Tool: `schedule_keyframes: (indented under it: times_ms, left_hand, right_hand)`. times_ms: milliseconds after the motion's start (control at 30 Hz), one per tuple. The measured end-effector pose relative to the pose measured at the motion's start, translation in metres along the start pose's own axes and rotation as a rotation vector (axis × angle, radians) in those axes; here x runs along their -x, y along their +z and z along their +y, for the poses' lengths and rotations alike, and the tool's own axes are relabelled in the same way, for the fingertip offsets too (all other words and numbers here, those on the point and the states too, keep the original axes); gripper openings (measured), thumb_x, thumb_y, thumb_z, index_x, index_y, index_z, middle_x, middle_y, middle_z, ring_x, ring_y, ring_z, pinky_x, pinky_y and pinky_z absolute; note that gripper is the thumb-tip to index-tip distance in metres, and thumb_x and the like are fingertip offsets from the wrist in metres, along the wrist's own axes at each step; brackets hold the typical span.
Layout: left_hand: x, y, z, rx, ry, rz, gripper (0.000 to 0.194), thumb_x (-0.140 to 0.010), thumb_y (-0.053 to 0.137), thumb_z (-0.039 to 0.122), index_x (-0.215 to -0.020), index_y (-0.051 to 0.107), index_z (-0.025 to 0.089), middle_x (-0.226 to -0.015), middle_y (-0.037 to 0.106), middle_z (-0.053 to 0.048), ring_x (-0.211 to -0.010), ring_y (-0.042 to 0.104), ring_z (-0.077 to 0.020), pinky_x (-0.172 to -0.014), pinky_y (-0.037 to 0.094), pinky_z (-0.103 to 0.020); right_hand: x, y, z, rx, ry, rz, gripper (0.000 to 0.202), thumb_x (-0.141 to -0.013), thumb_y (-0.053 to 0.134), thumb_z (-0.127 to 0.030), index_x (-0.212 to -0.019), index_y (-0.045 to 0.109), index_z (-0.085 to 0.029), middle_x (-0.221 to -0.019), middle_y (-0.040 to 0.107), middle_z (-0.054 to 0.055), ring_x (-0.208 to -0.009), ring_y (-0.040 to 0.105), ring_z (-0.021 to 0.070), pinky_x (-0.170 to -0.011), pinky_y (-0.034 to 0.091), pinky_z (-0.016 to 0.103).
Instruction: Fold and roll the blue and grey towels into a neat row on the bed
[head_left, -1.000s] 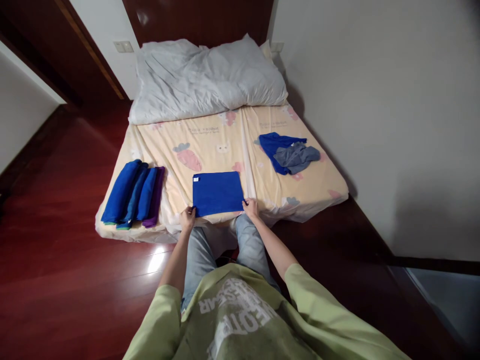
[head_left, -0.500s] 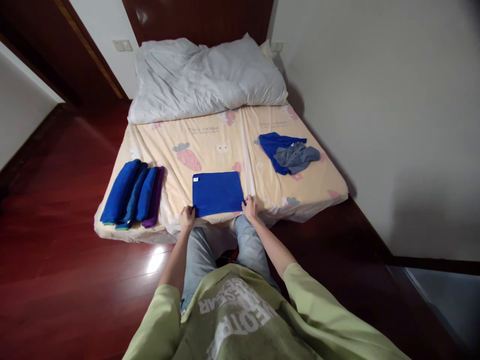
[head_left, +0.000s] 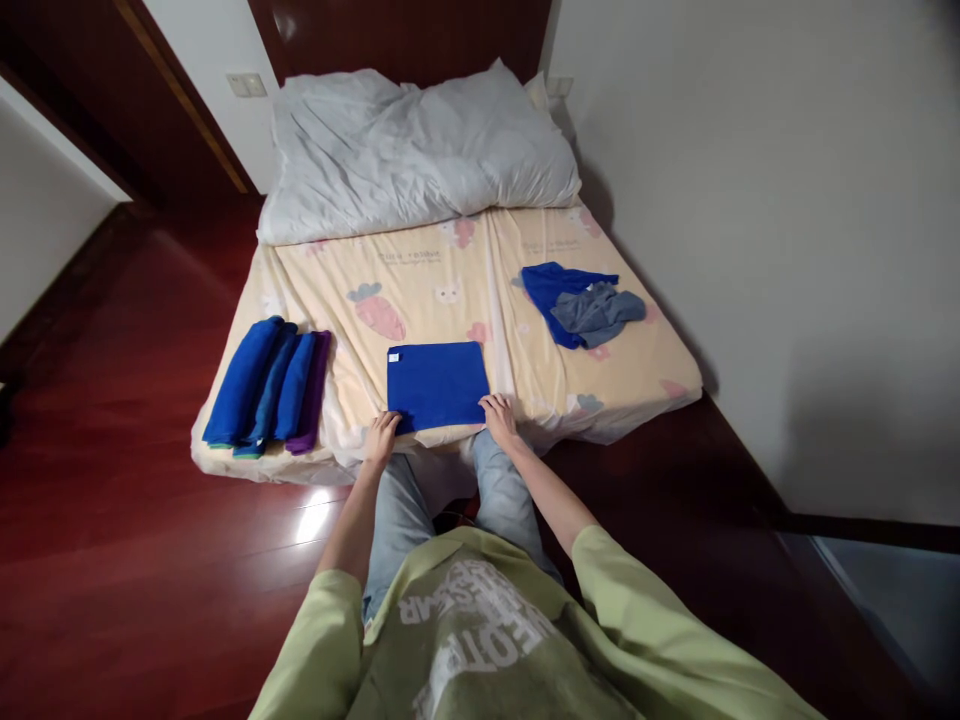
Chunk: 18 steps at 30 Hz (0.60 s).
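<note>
1. Head view, item in hand: a blue cloth [head_left: 437, 385], folded to a flat rectangle with a small white tag at its far left corner, lying at the near edge of the mattress [head_left: 480, 270] straight in front of the person.
2. Left hand [head_left: 381, 439]: on the near left corner of the blue cloth, fingers extended and laid flat over the edge; it looks to be pressing rather than gripping, though whether a thumb is tucked under cannot be told.
3. Right hand [head_left: 498, 417]: on the near right corner, fingers loosely spread across the fabric, nothing pinched that shows. With one hand at each corner, the cloth is held square and flat against the bed.
4. Row of folded cloths [head_left: 266, 385]: three blue and one purple, side by side at the near left corner of the mattress, well apart from the blue cloth; judged a finished pile kept clear of the working spot.
5. Loose heap [head_left: 585, 305]: a blue piece and a grey piece, crumpled together on the right side of the mattress, unfolded.
6. White pillow or duvet [head_left: 416, 145]: bunched at the head end, against the dark headboard.
7. Surroundings: dark red wooden floor [head_left: 112, 560]; the person's green shirt and jeans low in frame.
</note>
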<state>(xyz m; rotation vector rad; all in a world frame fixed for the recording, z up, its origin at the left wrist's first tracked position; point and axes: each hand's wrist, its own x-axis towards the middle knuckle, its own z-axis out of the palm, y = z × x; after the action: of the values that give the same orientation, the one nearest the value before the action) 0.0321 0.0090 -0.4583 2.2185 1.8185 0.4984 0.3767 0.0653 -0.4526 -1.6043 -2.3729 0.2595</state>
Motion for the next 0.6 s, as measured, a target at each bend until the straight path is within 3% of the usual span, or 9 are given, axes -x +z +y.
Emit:
schedule_keyframes:
  times_ms: [167,300,400,600]
  left_hand:
    - [0.008,0.004,0.002,0.002,-0.008,0.048,0.040,-0.098,0.040,0.018,-0.131,0.062,0.020,-0.140,0.061,-0.010,-0.126,0.057,-0.0257,-0.106,0.046,-0.040]
    - [0.014,-0.001,0.010,-0.063,-0.007,0.022,0.048,-0.095,0.055,0.037,-0.139,0.057,0.019,-0.149,0.054,-0.013,-0.131,0.054,-0.0318,-0.109,0.044,-0.046]
    - [0.010,-0.005,0.015,-0.129,-0.003,-0.043,0.052,-0.091,0.060,0.030,-0.141,0.056,0.018,-0.151,0.052,-0.016,-0.134,0.052,-0.0336,-0.109,0.044,-0.047]
    - [-0.005,-0.011,0.021,-0.198,-0.019,-0.110,0.047,-0.090,0.047,0.009,-0.134,0.062,0.012,-0.143,0.058,-0.021,-0.130,0.056,-0.0351,-0.105,0.044,-0.051]
  right_hand:
    - [0.020,0.003,-0.001,0.060,-0.056,0.026,0.046,-0.095,0.045,-0.009,-0.137,0.064,-0.016,-0.145,0.059,0.012,-0.138,0.045,0.0306,-0.117,0.032,0.050]
    - [0.033,0.001,-0.006,0.051,-0.105,0.072,0.049,-0.096,0.048,-0.022,-0.142,0.059,-0.007,-0.152,0.051,0.018,-0.148,0.036,0.0308,-0.126,0.017,0.054]
    - [0.032,0.000,-0.005,0.043,-0.118,0.043,0.052,-0.094,0.051,-0.022,-0.142,0.057,-0.004,-0.151,0.050,0.021,-0.148,0.038,0.0307,-0.127,0.016,0.056]
    - [0.011,-0.003,0.009,0.001,-0.118,-0.014,0.044,-0.092,0.050,-0.011,-0.133,0.067,-0.012,-0.139,0.063,0.017,-0.135,0.055,0.0286,-0.123,0.029,0.056]
